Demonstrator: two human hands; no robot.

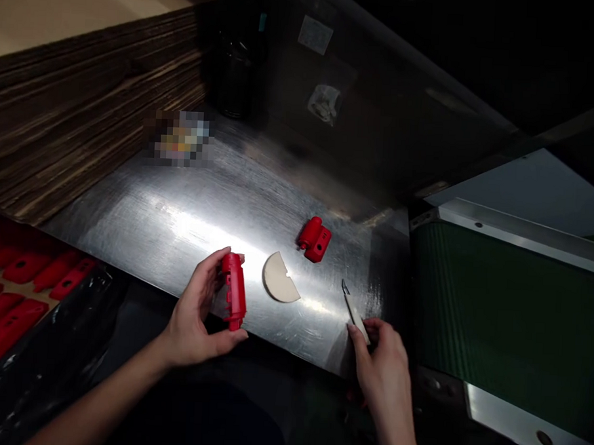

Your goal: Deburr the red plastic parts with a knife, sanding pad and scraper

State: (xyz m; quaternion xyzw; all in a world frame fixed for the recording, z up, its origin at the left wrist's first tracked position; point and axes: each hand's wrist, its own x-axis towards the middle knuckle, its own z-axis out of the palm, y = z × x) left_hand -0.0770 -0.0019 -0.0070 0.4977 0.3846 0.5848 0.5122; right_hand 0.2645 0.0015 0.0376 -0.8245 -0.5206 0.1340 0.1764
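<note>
Between the thumb and fingers of my left hand [194, 316] is a red plastic part [235, 292], roughly cylindrical with small tabs along one side, held upright over the table's front edge. My right hand [382, 357] grips the pale handle of a deburring knife [355, 310] with a thin hooked metal tip, which points away from me. A beige half-round piece [279, 279] with a small notch lies on the metal table [179, 217] between my hands. Farther back rests a second red plastic part [314, 239], with a cylinder beside a block that has a dark hole.
Stacked cardboard sheets [96, 89] rise at the left. Below them, red parts [27, 263] lie in rows in a box with black plastic. A green conveyor belt [514, 311] runs at the right. A dark metal panel [370, 121] stands behind the table.
</note>
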